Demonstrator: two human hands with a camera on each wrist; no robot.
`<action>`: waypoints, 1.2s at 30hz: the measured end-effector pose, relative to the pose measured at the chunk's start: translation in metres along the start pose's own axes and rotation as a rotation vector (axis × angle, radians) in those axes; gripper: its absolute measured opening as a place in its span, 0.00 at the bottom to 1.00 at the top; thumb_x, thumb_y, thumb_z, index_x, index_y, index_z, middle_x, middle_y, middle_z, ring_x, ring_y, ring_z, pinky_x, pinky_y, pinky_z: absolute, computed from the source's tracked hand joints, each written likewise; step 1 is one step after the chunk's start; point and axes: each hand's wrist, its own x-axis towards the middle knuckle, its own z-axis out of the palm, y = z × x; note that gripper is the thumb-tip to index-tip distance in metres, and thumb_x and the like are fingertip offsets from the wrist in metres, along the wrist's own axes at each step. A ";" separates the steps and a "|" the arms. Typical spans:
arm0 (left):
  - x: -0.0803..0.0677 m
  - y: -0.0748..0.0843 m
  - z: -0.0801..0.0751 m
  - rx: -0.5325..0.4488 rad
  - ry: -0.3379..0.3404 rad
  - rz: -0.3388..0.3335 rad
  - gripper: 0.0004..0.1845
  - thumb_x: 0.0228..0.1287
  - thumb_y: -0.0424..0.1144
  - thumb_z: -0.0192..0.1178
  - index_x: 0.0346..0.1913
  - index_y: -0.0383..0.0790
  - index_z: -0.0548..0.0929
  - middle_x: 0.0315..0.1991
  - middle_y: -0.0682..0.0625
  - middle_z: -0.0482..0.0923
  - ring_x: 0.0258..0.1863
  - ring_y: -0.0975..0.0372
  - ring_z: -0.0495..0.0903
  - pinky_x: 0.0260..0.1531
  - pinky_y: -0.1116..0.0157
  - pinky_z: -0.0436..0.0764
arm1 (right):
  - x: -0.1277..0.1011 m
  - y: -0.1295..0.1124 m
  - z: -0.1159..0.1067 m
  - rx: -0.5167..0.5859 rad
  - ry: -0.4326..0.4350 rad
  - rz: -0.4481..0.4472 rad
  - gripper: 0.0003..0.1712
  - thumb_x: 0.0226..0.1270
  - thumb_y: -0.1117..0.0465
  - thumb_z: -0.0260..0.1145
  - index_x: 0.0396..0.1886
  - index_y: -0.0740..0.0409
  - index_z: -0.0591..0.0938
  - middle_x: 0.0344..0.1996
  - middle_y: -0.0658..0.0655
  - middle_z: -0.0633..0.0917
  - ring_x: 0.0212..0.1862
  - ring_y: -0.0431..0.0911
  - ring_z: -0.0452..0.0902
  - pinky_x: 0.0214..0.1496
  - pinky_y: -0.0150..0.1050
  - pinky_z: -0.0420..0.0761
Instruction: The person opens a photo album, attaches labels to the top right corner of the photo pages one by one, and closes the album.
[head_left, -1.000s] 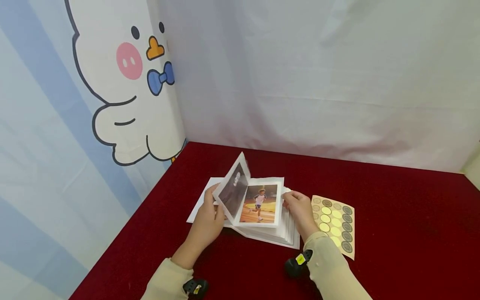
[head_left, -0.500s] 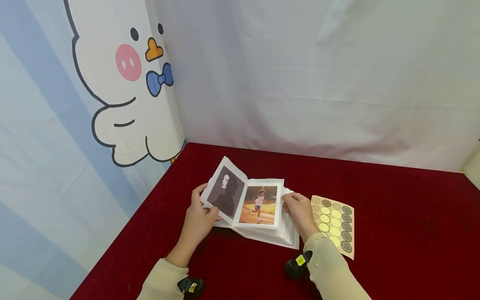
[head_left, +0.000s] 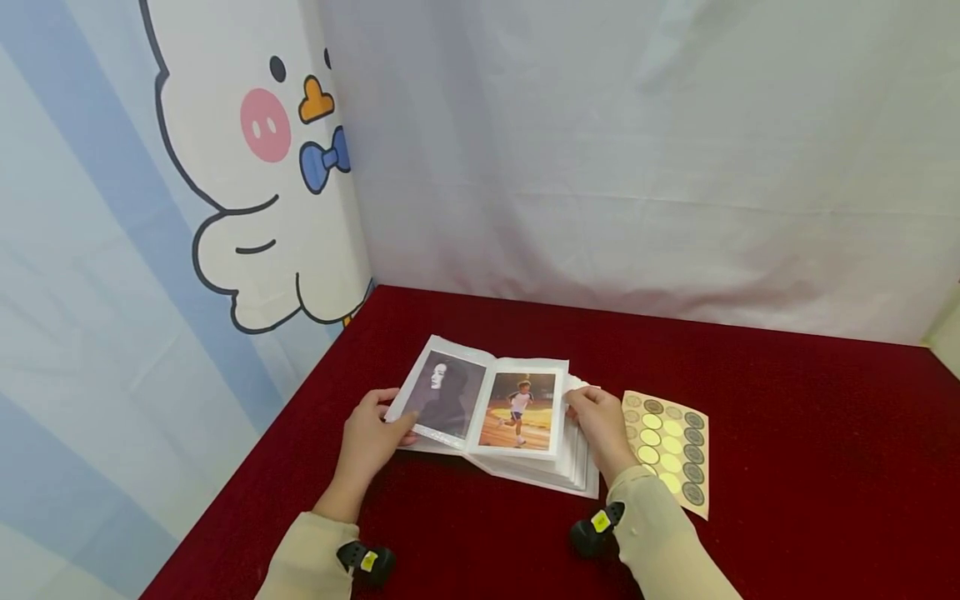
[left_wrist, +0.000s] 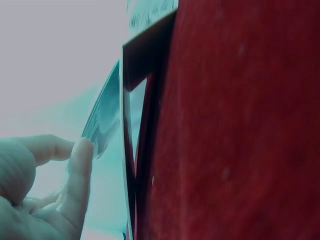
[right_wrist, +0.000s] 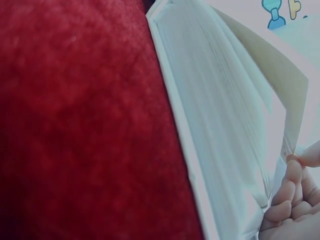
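Observation:
A white photo album (head_left: 525, 472) lies open on the dark red cloth. Its left page holds a dark portrait photo (head_left: 447, 396); a photo of a running child (head_left: 517, 412) fills the right page. My left hand (head_left: 367, 437) pinches the left page near its outer lower corner; in the left wrist view, thumb and finger meet at the edge of that slightly raised page (left_wrist: 102, 112). My right hand (head_left: 602, 423) pinches the outer edge of the right page, which the right wrist view shows lifted off the stack of pages (right_wrist: 215, 110) beneath.
Just right of my right hand lies a tan sticker sheet (head_left: 693, 417) with round yellow and dark stickers. The red cloth (head_left: 810, 467) covers the table. A pale curtain (head_left: 637, 167) hangs behind, and a cartoon bird curtain (head_left: 262, 208) stands at the left.
My left hand has moved left and down with the left page, which has gone from standing steeply to lying nearly flat. The right hand has stayed at the right page's edge.

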 end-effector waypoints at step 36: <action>0.010 0.002 0.001 0.327 0.010 0.055 0.14 0.53 0.35 0.62 0.43 0.34 0.81 0.27 0.48 0.76 0.27 0.58 0.74 0.25 0.65 0.71 | 0.002 0.005 -0.009 0.049 0.017 0.004 0.09 0.61 0.61 0.63 0.34 0.64 0.78 0.21 0.49 0.80 0.28 0.40 0.72 0.30 0.31 0.71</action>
